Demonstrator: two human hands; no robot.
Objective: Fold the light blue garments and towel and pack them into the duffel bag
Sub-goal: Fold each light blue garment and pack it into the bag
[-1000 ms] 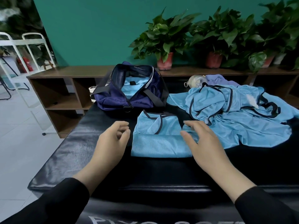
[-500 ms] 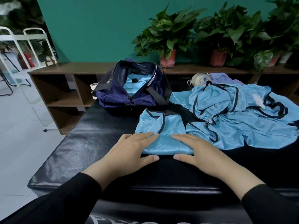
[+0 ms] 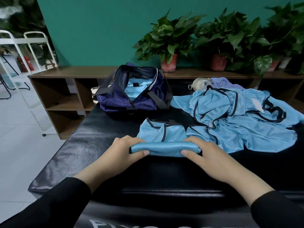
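A light blue garment [image 3: 162,134] with dark trim lies partly folded on the black padded table [image 3: 92,145]. Its near edge is lifted into a roll. My left hand [image 3: 122,151] grips the left end of that roll, thumb underneath. My right hand [image 3: 203,153] grips the right end the same way. Behind it stands the open navy duffel bag [image 3: 131,97], with light blue fabric inside. A loose heap of light blue garments [image 3: 238,119] lies to the right.
A clear bottle [image 3: 199,83] and a lavender cloth [image 3: 222,82] sit behind the heap. A brown shelf unit [image 3: 65,96] with potted plants [image 3: 169,40] runs along the teal wall. White metal frames [image 3: 19,46] stand at far left over the tiled floor.
Both hands went from resting flat on the garment's near edge to gripping it and raising it into a roll. One second ago the left hand was off the cloth.
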